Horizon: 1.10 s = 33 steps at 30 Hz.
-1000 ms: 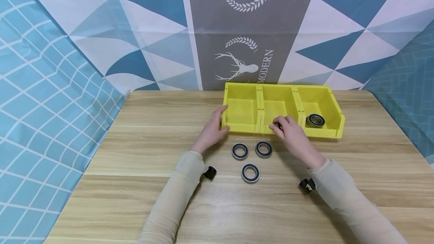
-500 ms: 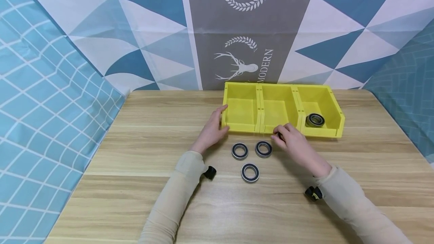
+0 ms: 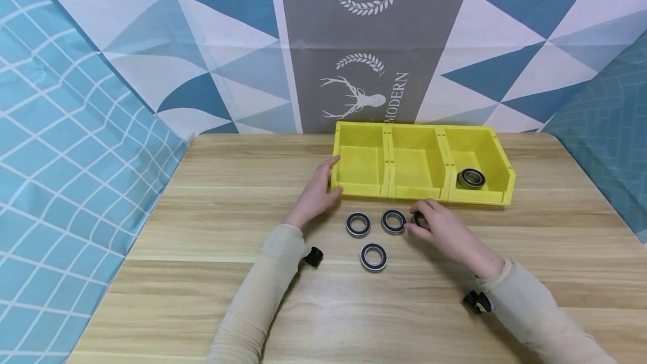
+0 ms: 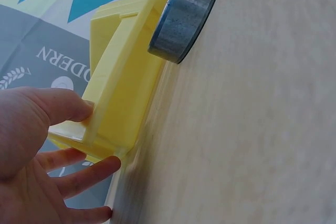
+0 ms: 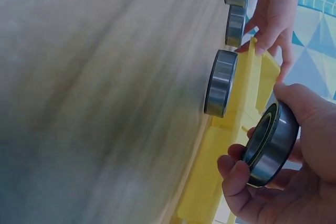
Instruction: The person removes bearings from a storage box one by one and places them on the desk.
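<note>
My right hand [image 3: 447, 233] pinches a ball bearing [image 5: 272, 142] between thumb and curled fingers, just in front of the yellow bin row [image 3: 417, 193]. In the right wrist view the held bearing is tilted, its dark ring face partly showing. My left hand [image 3: 315, 195] touches the left end of the bins; in the left wrist view its thumb rests on the yellow wall, with the fingers spread fairly straight. On the table lie three more bearings: a left one [image 3: 349, 231], one nearer the right hand [image 3: 385, 229] and a front one [image 3: 364, 265].
Within the right compartment sits another bearing [image 3: 472, 185], perhaps stacked on one below. The wooden table [image 3: 202, 274] backs onto a patterned cloth wall [image 3: 242, 60]. A small black device [image 3: 313, 256] is at the left wrist and another black device [image 3: 477, 303] at the right.
My right hand has drawn back from the middle compartment's front edge toward me and slightly right, carrying the bearing down near the table. The left hand and the three table bearings stay put.
</note>
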Tool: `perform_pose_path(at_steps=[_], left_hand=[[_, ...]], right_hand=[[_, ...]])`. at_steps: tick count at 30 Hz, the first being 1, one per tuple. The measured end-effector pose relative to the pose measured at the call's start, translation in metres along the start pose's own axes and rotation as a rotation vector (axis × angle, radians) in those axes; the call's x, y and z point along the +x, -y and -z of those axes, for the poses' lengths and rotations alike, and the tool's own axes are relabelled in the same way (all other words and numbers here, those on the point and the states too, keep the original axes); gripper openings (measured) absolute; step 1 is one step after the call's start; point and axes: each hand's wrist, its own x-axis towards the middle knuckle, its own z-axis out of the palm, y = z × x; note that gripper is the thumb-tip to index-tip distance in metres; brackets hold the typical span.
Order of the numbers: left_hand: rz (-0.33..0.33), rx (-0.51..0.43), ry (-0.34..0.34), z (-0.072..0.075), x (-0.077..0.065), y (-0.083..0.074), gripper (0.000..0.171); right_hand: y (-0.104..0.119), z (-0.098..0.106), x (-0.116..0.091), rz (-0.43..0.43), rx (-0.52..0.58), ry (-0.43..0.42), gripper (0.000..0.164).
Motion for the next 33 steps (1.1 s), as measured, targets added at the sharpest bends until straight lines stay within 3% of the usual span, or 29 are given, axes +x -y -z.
perform_pose_path(at_steps=[9, 33], left_hand=[[-0.004, 0.009, 0.001, 0.000, 0.001, 0.000, 0.074], [-0.003, 0.013, 0.001, 0.000, 0.001, 0.000, 0.073]], right_hand=[[0.002, -0.004, -0.013, -0.006, 0.032, 0.037, 0.031], [0.017, -0.006, -0.024, 0.039, -0.069, 0.097, 0.032]])
